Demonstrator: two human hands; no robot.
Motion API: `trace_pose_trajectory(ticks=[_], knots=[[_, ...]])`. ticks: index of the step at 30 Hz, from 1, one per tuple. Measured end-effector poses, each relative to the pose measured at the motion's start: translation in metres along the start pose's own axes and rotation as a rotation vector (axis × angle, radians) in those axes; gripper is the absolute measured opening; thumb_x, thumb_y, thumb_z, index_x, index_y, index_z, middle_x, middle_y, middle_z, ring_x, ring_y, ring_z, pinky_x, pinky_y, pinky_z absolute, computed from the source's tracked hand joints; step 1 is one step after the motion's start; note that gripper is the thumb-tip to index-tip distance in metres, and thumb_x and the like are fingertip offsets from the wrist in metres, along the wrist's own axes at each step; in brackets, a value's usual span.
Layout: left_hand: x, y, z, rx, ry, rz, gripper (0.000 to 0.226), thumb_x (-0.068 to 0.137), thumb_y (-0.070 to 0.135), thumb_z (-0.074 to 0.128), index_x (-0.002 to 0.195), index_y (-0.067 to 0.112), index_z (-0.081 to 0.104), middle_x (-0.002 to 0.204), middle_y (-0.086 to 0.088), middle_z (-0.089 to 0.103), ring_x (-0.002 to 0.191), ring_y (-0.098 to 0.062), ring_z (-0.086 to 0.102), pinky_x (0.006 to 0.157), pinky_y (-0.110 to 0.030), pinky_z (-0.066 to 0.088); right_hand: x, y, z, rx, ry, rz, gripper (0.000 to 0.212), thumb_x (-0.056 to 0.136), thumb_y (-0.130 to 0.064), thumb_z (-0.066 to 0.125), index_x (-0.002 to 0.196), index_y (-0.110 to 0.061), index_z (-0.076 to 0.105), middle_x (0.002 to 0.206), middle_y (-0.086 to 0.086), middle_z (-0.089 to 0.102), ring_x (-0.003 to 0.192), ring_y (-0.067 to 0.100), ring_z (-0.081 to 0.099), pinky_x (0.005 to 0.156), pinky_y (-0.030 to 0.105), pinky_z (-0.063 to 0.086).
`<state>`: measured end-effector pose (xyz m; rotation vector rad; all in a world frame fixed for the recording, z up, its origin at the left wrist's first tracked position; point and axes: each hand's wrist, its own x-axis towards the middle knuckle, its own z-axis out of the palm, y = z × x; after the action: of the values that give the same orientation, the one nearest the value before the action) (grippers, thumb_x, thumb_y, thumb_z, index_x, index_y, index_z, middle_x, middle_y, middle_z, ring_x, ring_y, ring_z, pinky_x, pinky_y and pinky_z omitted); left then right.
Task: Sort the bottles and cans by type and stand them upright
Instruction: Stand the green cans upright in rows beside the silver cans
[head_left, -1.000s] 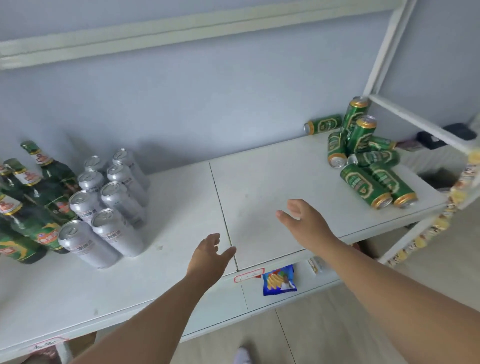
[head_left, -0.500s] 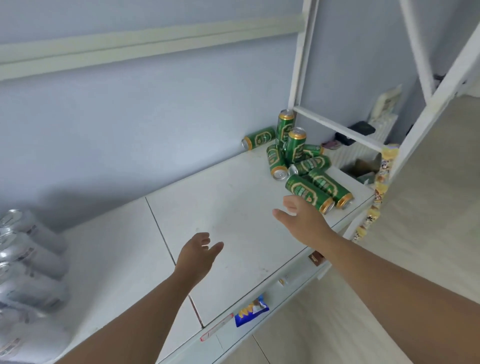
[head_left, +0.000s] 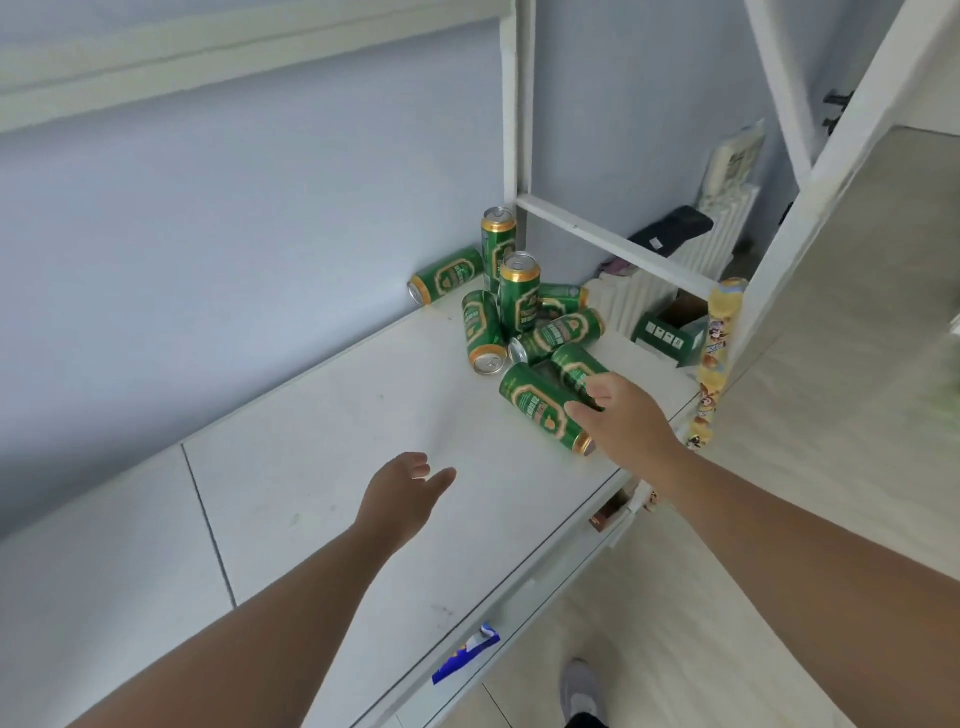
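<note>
Several green cans with gold rims lie in a heap at the right end of the white shelf (head_left: 337, 467). Two stand upright: one at the back (head_left: 497, 244) and one in front of it (head_left: 518, 291). The others lie on their sides, one apart by the wall (head_left: 445, 274). My right hand (head_left: 623, 421) is spread open over the nearest lying can (head_left: 540, 408), fingers touching it but not closed round it. My left hand (head_left: 402, 493) hovers open above the bare shelf, left of the heap. The silver cans and green bottles are out of view.
A white post (head_left: 517, 104) and crossbar (head_left: 613, 244) stand just behind the heap. A green box (head_left: 670, 332) and a hanging strip of snack packs (head_left: 714, 364) are right of the shelf end. A blue packet (head_left: 467, 654) sticks out under the front edge.
The view has swung right, so the silver cans and bottles have left the frame. My right hand has reached forward onto the nearest lying green can. My left hand has followed to the right.
</note>
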<state>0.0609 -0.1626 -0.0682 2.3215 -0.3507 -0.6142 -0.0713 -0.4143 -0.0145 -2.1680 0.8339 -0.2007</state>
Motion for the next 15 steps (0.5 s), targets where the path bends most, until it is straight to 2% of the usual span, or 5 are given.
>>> trace_pose_trajectory(ticks=[3,7,11,15], knots=[[0.022,0.031,0.026,0.030,-0.009,0.006,0.060,0.092,0.046,0.071,0.140,0.013,0.056,0.137,0.000,0.063,0.122,-0.015,0.061,0.091,-0.023,0.040,0.029,0.026,-0.016,-0.017,0.026,0.019,0.054,0.094,-0.034,0.066,0.140,-0.010,0.051,0.136,0.008,0.058,0.123,0.022,0.055,0.093,0.029,0.042],[0.039,0.059,0.051,0.198,-0.017,0.089,0.066,0.093,0.046,0.070,0.148,0.018,0.047,0.145,-0.001,0.054,0.129,-0.017,0.055,0.105,-0.031,0.043,0.056,0.057,-0.030,-0.053,0.040,0.073,0.061,0.091,-0.033,0.069,0.143,-0.009,0.048,0.138,0.010,0.054,0.126,0.025,0.052,0.094,0.033,0.044],[0.058,0.084,0.059,0.402,-0.012,0.224,0.072,0.095,0.039,0.069,0.155,0.018,0.036,0.157,-0.002,0.040,0.144,-0.022,0.038,0.116,-0.039,0.036,0.069,0.080,-0.032,-0.048,-0.054,0.142,0.074,0.087,-0.038,0.074,0.147,-0.008,0.043,0.138,0.010,0.050,0.123,0.024,0.052,0.081,0.026,0.042],[0.083,0.107,0.059,0.596,-0.020,0.390,0.079,0.093,0.035,0.071,0.158,0.019,0.031,0.161,0.000,0.034,0.146,-0.026,0.031,0.117,-0.043,0.035,0.076,0.093,-0.024,-0.025,-0.114,0.219,0.078,0.075,-0.046,0.081,0.136,-0.008,0.051,0.118,0.006,0.055,0.106,0.023,0.062,0.084,0.037,0.054]])
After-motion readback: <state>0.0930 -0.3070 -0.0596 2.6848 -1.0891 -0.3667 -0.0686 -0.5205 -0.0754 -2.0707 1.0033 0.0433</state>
